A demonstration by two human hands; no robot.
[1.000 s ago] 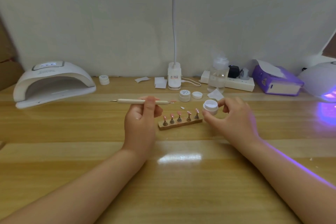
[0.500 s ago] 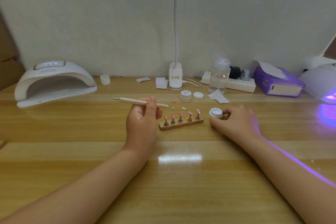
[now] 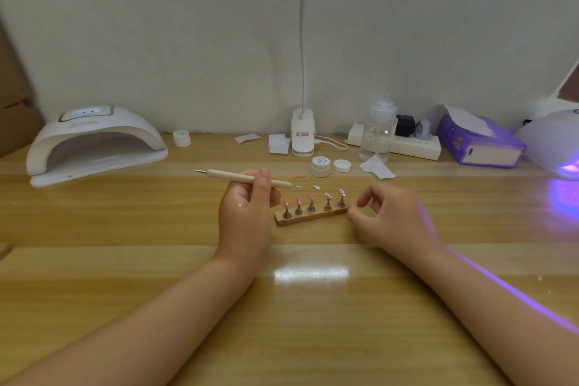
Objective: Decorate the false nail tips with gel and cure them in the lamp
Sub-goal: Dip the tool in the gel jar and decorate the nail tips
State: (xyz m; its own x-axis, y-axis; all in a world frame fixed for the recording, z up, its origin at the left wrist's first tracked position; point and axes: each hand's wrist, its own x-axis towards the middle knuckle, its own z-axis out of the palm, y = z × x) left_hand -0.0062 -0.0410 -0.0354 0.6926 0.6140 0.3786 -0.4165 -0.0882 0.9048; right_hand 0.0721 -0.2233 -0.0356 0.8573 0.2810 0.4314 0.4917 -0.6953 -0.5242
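Note:
A wooden holder [image 3: 313, 217] at mid-table carries several pink nail tips [image 3: 311, 197] on small metal stands; the two rightmost bear white dots. My left hand [image 3: 247, 216] grips a wooden dotting tool [image 3: 225, 174] held level just left of and behind the holder, its metal point aimed right. My right hand [image 3: 391, 216] sits at the holder's right end, thumb tip against the wood, fingers loosely curled with nothing visible between them. The small white jar is not visible. A white curing lamp [image 3: 94, 141] stands unlit at the back left.
A gel jar [image 3: 320, 166] and a loose lid [image 3: 341, 165] sit behind the holder, with two loose tips [image 3: 301, 176] near them. Desk lamp base [image 3: 302, 138], clear bottle [image 3: 377, 131], power strip [image 3: 416, 147], purple tissue box [image 3: 479, 144] and a second lamp glowing purple [image 3: 554, 141] line the back.
My right hand lowered the small white jar to the table, then slid left to the holder's end; the jar has dropped out of sight. My left hand kept the tool nearly still.

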